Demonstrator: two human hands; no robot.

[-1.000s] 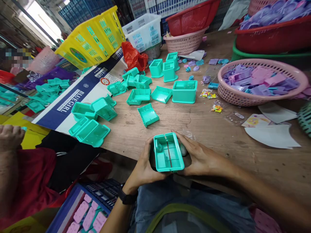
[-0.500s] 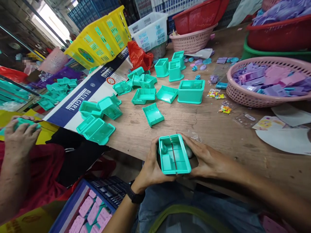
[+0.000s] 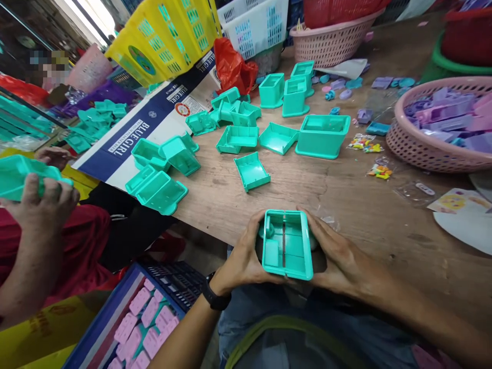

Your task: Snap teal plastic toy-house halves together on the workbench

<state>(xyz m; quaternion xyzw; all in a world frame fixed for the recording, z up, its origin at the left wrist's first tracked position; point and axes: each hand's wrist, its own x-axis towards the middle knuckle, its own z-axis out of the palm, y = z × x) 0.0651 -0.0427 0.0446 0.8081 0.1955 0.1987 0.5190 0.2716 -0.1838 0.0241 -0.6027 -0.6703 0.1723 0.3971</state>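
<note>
Since the earlier frame: co-worker's hand, far left, has brought a green part more fully into view. Lower centre: left hand grasps one side of green box, gap down its middle; right hand grasps the opposite side, probably holding both halves together. Right edge: pink basket, perhaps for easy reach.
</note>
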